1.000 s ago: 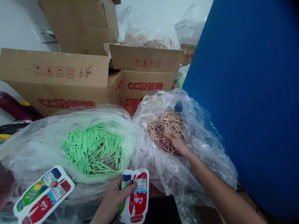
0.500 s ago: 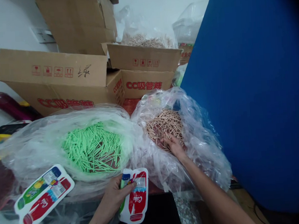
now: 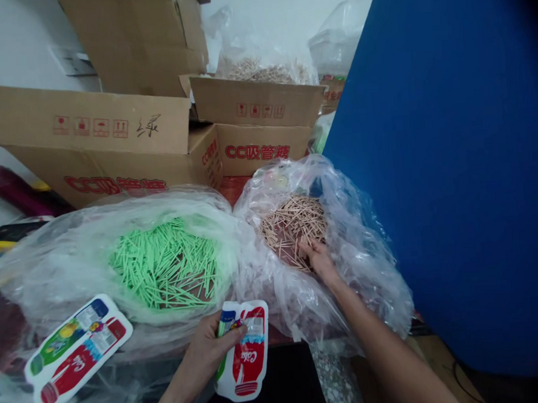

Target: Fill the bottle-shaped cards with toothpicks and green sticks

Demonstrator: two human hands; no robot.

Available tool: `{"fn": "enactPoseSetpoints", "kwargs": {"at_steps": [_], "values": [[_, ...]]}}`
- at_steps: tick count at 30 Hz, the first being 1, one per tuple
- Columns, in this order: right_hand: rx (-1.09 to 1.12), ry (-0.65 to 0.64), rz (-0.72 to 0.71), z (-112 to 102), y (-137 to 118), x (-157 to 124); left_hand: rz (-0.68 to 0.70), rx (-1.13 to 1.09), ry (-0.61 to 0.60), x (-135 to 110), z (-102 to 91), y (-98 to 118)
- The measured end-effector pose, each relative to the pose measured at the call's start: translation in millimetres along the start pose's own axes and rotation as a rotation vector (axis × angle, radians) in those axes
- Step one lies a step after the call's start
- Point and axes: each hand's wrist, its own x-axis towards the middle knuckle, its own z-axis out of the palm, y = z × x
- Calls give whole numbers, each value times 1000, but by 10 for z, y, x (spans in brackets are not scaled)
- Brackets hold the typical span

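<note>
My left hand (image 3: 214, 341) is closed on a cola-bottle-shaped candy pouch (image 3: 250, 354), thumb across its front. The pouch is mostly red and white, with a green strip by my fingers. Over a pile of thin brown candy sticks (image 3: 299, 215) in an open clear plastic bag (image 3: 364, 274), my right hand (image 3: 319, 259) reaches in with its fingers drawn together at the near edge of the pile. The fingertips seem to pinch some sticks, partly hidden. To the left, bright green candy sticks (image 3: 163, 266) fill another open plastic bag (image 3: 71, 250).
A second pouch (image 3: 78, 353) with green and red bottle prints lies at front left. Cardboard boxes (image 3: 260, 141) stand behind the bags, with a bag of pale sticks (image 3: 268, 71) beyond. A large blue panel (image 3: 448, 154) borders the right side. A dark red bottle (image 3: 10, 187) lies at left.
My right hand has shifted slightly to the right along the brown candy sticks, and its fingers have drawn closer together. My left hand keeps the pouch in nearly the same place.
</note>
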Motion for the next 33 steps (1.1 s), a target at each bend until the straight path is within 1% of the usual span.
{"fn": "enactPoseSetpoints", "kwargs": {"at_steps": [3,6,9,12,15,20,26,29,31,33], "values": [[-5,43,13,-80,-6,57,11,7,-9,1,22,30],[43,47,28,-122,-17,77,12,0,-19,12,51,43],[124,41,22,-103,2,18,17,2,-19,24,66,23],[170,34,16,-69,39,-82,20,11,-46,29,73,12],[224,40,22,-71,36,-120,22,10,-93,47,96,66],[350,99,26,-113,-58,-90,80,-23,-160,191,215,234],[427,102,61,-91,-75,-174,90,-77,-202,401,388,299],[539,145,69,-130,-222,-146,125,-36,-238,479,439,375],[684,156,69,-172,-415,-121,142,-1,-275,559,478,450],[898,123,81,-202,-647,-123,145,15,-314,671,531,526]]}}
